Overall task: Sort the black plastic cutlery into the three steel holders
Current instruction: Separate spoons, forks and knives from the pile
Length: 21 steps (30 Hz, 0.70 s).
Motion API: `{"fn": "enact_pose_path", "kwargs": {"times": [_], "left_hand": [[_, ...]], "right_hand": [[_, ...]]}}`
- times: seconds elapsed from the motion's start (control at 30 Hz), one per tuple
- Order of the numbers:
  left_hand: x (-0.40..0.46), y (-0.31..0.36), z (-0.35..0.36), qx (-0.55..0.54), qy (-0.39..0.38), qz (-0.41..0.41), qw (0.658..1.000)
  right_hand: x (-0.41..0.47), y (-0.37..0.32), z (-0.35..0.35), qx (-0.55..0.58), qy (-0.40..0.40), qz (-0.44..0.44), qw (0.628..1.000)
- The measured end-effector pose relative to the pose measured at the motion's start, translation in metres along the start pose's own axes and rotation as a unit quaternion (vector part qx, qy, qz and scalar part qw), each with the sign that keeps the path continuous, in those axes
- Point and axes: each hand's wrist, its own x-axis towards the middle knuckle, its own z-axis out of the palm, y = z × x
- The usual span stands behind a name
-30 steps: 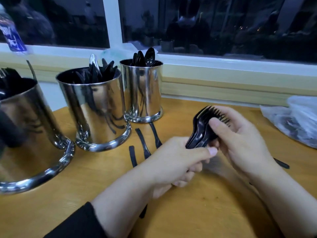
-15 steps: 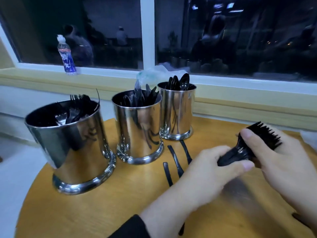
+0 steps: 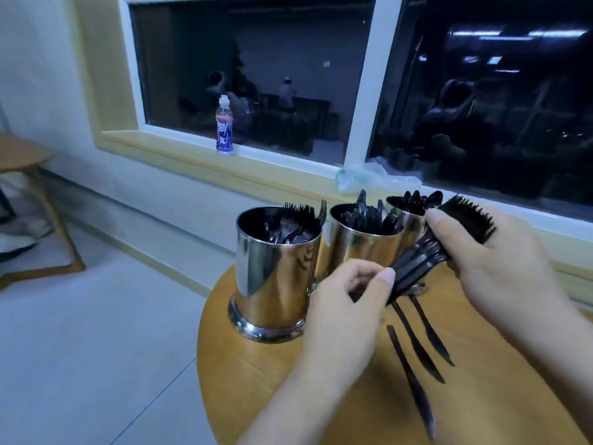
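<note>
A drink bottle [image 3: 224, 130] stands on the far window sill [image 3: 179, 148]. On the round wooden worktop [image 3: 256, 380] three steel holders stand in a row: the fork holder [image 3: 276, 274] at left, the knife holder [image 3: 362, 248] beside it, the spoon holder [image 3: 405, 220] farthest right. The left hand [image 3: 346, 313] pinches the handle ends of a bundle of black forks [image 3: 430, 255]; the right hand [image 3: 491, 261] grips it near the tines. Three loose knives [image 3: 417, 348] lie on the worktop below the hands.

Dim indoor light, dark window [image 3: 244, 75] reflections, wide-angle edge distortion, slight blur
</note>
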Motion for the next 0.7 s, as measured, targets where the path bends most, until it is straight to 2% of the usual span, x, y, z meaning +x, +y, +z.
{"fn": "enact_pose_path", "kwargs": {"times": [0.03, 0.1, 0.2, 0.27, 0.4, 0.53, 0.7], "left_hand": [[0.0, 0.001, -0.013, 0.027, 0.037, 0.035, 0.998], [0.001, 0.004, -0.042, 0.038, 0.108, 0.088, 0.99], [0.004, 0.006, -0.078, 0.011, 0.178, 0.074, 0.981], [0.007, 0.003, -0.095, 0.037, 0.2, 0.061, 0.977], [0.009, -0.003, -0.114, 0.071, 0.202, 0.033, 0.976], [0.014, -0.01, -0.119, 0.088, 0.18, 0.031, 0.979], [0.017, -0.014, -0.116, 0.056, 0.135, 0.021, 0.989]], "right_hand": [[-0.001, -0.025, 0.01, 0.046, -0.02, 0.027, 0.998], [0.018, -0.044, 0.022, 0.049, 0.018, -0.01, 0.999], [0.041, -0.059, 0.045, 0.058, 0.04, -0.039, 0.997], [0.059, -0.075, 0.064, 0.026, 0.045, -0.053, 0.997], [0.081, -0.082, 0.106, -0.033, 0.022, -0.063, 0.997], [0.08, -0.075, 0.14, -0.121, -0.06, -0.044, 0.99], [0.073, -0.054, 0.154, -0.179, -0.096, -0.055, 0.978]]}}
